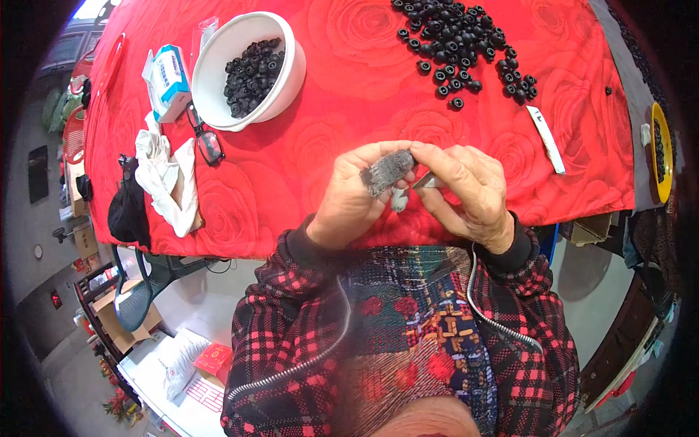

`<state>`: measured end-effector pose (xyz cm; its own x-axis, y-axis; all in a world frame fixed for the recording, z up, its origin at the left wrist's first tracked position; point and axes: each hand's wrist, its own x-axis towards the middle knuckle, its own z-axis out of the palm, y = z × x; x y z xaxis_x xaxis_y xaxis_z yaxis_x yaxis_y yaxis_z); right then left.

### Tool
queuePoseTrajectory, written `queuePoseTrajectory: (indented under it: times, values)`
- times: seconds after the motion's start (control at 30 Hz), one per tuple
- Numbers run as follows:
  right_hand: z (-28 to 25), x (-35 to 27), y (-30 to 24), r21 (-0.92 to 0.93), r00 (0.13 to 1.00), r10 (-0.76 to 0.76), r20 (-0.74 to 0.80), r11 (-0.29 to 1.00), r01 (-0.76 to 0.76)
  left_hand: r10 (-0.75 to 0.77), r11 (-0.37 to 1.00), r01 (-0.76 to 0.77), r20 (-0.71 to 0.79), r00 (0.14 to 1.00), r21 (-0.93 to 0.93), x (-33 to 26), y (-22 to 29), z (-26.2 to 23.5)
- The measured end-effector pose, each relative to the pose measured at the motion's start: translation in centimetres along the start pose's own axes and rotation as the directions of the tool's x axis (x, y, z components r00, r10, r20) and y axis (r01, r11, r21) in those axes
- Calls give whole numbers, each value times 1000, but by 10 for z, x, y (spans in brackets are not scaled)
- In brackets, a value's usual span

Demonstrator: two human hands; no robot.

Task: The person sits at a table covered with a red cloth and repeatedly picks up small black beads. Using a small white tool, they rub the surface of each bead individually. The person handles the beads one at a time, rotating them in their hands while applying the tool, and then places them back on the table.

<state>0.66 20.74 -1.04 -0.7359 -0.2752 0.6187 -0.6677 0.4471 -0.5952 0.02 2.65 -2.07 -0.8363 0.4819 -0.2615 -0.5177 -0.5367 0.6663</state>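
Note:
My left hand [346, 193] is closed in front of me, above the near edge of the table. A grey, rough, fabric-like piece [389, 173] lies across its fingers; whether it is gripped or worn on a finger is unclear. Below it a fingertip has a whitish wrapping [399, 199]. My right hand [470, 191] meets it from the right, its fingertips at the grey piece's upper end. Between that hand's thumb and fingers sticks out a small flat grey blade-like piece [425, 181]. Anything small pinched where the fingertips meet is hidden.
On the red rose-patterned tablecloth [328, 138], a white bowl [291, 73] holds black parts. Many round black parts [455, 47] lie heaped at far right. A white strip [546, 140], glasses [210, 146], a tissue pack [169, 81], white gloves [171, 178] and a yellow tray [661, 109] surround them.

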Motion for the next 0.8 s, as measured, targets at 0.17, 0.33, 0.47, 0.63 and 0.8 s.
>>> queuePoseTrajectory:
  times: [0.17, 0.33, 0.47, 0.63, 0.8]
  values:
    - [-13, -9, 9, -192, 995, 65, 79, 980, -49, 377, 723, -240, -79, 923, 648, -9, 39, 13]
    - [-15, -21, 26, -381, 976, 220, 3, 902, -202, 867, 3, -270, 132, 481, 963, 2, 108, -22]
    - [-12, -21, 28, -357, 972, 230, -40, 906, -229, 839, 70, -173, 35, 542, 982, 12, 148, -65]
    - [-16, -27, 33, -251, 956, 244, -166, 927, -280, 840, -320, -143, 350, 414, 937, 31, 118, -17]
    - [-19, -25, 28, -71, 876, 324, -358, 926, -372, 458, -287, -526, 597, 658, 800, 79, 38, 10]
